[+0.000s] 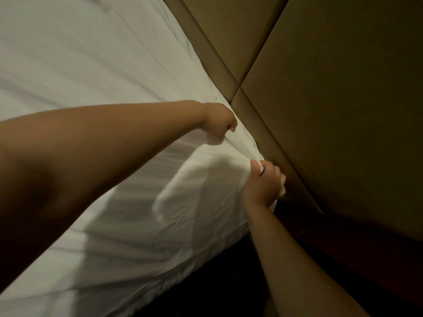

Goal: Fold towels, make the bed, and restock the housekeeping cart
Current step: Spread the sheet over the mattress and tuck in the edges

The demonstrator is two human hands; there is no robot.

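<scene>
a white sheet (pixel 114 65) covers the bed (pixel 148 291) from the near left to the far middle, its right edge against the tan padded headboard (pixel 332 88). the left hand (pixel 218 124) is fisted, its grip bunching a fold of the sheet near the corner. the right hand (pixel 263 181), nearer and just to the right, has its grip curled round the sheet's corner, close beside the headboard. dark floor (pixel 229 282) shows below the bed's near edge.
</scene>
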